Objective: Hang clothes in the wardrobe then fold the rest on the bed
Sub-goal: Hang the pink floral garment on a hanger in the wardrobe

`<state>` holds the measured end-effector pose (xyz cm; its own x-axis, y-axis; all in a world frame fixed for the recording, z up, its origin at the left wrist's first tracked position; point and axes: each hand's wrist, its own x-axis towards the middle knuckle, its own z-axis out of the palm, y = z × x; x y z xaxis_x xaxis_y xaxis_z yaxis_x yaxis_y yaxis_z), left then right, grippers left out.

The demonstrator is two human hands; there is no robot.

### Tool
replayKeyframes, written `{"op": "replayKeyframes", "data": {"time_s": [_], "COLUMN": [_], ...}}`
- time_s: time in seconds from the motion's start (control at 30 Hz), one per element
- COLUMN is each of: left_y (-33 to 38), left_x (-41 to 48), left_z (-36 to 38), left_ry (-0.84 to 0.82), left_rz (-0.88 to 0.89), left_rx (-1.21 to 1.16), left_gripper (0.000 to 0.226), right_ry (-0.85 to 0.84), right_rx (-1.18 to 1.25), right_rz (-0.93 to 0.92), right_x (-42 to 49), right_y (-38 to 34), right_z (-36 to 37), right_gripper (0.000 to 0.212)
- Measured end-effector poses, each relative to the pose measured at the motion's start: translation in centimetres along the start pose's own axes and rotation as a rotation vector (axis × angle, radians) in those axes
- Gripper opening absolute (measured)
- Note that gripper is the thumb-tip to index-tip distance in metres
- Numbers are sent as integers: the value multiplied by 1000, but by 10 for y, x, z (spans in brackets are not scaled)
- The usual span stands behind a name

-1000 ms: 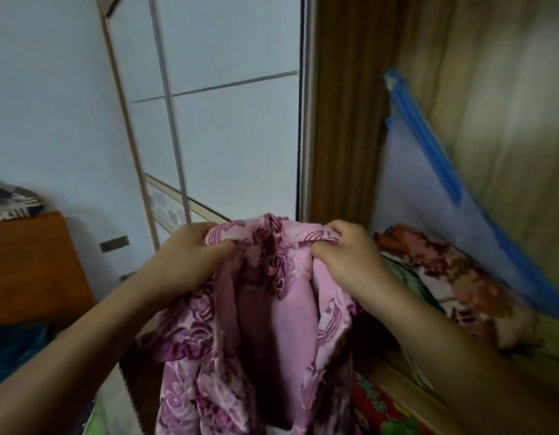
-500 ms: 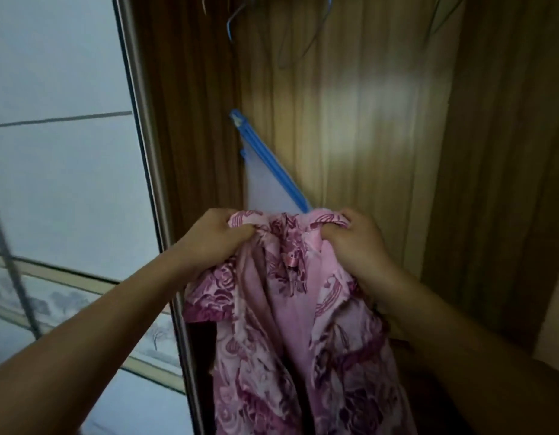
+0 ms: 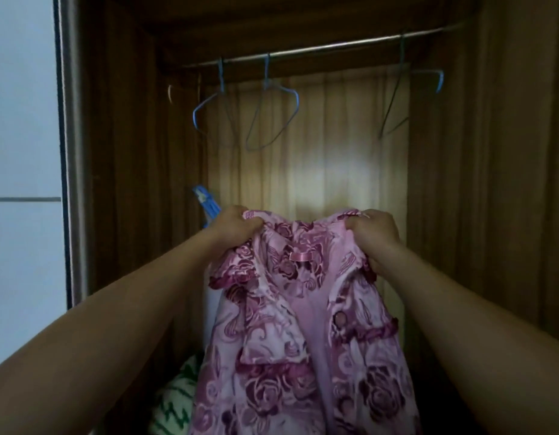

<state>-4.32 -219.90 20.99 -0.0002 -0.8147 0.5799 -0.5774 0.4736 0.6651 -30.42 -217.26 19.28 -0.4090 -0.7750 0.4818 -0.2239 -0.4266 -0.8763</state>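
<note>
Two hands hold one pink flowered garment [image 3: 297, 334] up by its shoulders, in front of the open wardrobe [image 3: 124, 183]. The left hand [image 3: 232, 226] and the right hand [image 3: 374, 233] each have their fingers curled tight into a bunch of cloth at the top edge, one on either side of the neckline. The collar is stretched open between them, with the inside of the neck facing the person. A small pink ribbon loop [image 3: 298, 255] sits just below the grip, between the hands. The rest of the cloth hangs loose and unfolded, straight down from the grip. Holding it spread this way seems meant to open the neck for a hanger.

Well above the grip, a metal rail [image 3: 319, 49] crosses the wardrobe. Three bare wire hangers hang from it. The left hanger [image 3: 196, 111] and middle hanger [image 3: 296, 100] are above the left hand, and the right hanger [image 3: 440, 81] is above and outside the right hand. Neither hand touches one. Open room lies between grip and rail, so lifting looks unobstructed, though the wardrobe's side walls stand close outside each forearm.

Just behind the left hand pokes a blue plastic edge [image 3: 206, 199], and what it belongs to cannot be told. Below the grip, left of the hanging cloth, lies green-and-white fabric [image 3: 174, 400]. Beyond the left arm is a white sliding door [image 3: 21, 120].
</note>
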Motion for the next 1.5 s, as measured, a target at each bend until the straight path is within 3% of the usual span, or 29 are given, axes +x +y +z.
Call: {"op": "replayKeyframes", "data": {"time_s": [0.13, 0.47, 0.6, 0.73, 0.93, 1.03, 1.1, 1.13, 1.3, 1.37, 1.5], "left_y": [5, -48, -107, -186, -287, -322, -334, -333, -294, -268, -202], "left_x": [61, 166, 159, 129, 65, 37, 23, 18, 27, 37, 55], "left_z": [-15, -36, -7, 32, 85, 102, 107, 108, 86, 71, 35], "left_ry": [113, 245, 67, -195, -488, -582, -675, -704, -642, -585, -492], "left_rz": [42, -8, -39, -41, -171, -237, -241, -243, -332, -367, -338], "left_rx": [-24, 158, 348, 541, 740, 748, 669, 664, 765, 674, 641], "left_gripper": [13, 31, 25, 38, 44, 33, 51, 59, 61, 65, 80], "right_ry": [27, 30, -72, -145, -427, -538, -589, -617, -809, -861, -870], "right_rx": [59, 40, -20, -151, -724, -1030, -1126, -1123, -1147, -1138, -1034], "right_rz": [-35, -164, -54, 23, -36, -129, -144, -125, 78, 56, -77], "right_x": [63, 183, 172, 134, 73, 54, 46, 45, 62, 72, 79], "right_y": [-18, 0, 80, 181, 306, 330, 331, 329, 272, 230, 137], "right_z": [21, 87, 99, 111, 119, 134, 142, 145, 135, 133, 138], "right_gripper": [12, 16, 8, 7, 18, 40, 54, 49, 48, 53, 37]}}
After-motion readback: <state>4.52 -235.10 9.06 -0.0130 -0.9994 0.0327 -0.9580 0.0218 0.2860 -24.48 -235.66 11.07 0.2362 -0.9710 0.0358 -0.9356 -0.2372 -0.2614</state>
